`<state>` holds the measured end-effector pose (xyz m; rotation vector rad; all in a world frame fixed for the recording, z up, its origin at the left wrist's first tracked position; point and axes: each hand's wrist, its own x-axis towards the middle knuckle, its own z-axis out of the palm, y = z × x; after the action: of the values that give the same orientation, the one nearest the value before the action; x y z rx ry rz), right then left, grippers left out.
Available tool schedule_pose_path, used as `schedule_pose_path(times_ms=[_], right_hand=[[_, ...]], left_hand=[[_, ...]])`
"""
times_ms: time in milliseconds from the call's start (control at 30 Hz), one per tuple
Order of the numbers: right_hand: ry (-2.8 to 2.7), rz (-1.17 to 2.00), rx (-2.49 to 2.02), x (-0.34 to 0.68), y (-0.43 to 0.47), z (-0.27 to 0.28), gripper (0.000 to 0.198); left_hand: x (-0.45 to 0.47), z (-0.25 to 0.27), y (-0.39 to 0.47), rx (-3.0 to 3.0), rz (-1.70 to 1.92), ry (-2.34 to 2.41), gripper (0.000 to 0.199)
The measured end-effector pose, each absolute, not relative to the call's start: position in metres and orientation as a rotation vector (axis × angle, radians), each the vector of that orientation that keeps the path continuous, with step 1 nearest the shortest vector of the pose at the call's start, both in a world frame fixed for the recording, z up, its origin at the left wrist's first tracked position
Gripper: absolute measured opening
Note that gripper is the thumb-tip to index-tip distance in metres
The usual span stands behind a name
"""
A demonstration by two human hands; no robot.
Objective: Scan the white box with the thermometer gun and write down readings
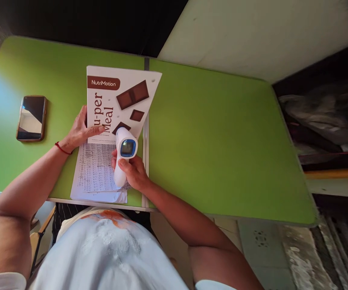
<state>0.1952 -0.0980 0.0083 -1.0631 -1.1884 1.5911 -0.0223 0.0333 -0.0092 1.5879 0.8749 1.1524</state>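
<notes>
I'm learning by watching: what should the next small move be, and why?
Perhaps aim the thermometer squarely at the NutriMotion pack: the right hand holds the thermometer, its head overlapping the pack's near edge in this view, while the left hand grips the pack. I can't make out any reading.

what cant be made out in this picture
All in the head view:
Title on the box: start covered by the left hand
Screen on the thermometer: too dim to read
Papers: writing too small, top behind the box
Right hand: fingers partly behind the thermometer
</notes>
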Motion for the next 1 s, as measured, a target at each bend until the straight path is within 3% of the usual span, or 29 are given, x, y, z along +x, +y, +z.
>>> schedule_pose_path(times_ms=[1000], right_hand=[[-1.248, 1.493, -1.153, 0.1949, -0.0995, 0.0012, 0.054]], left_hand=[[-0.0235, -0.0069, 0.0354, 1.627, 1.119, 0.799, 0.071]])
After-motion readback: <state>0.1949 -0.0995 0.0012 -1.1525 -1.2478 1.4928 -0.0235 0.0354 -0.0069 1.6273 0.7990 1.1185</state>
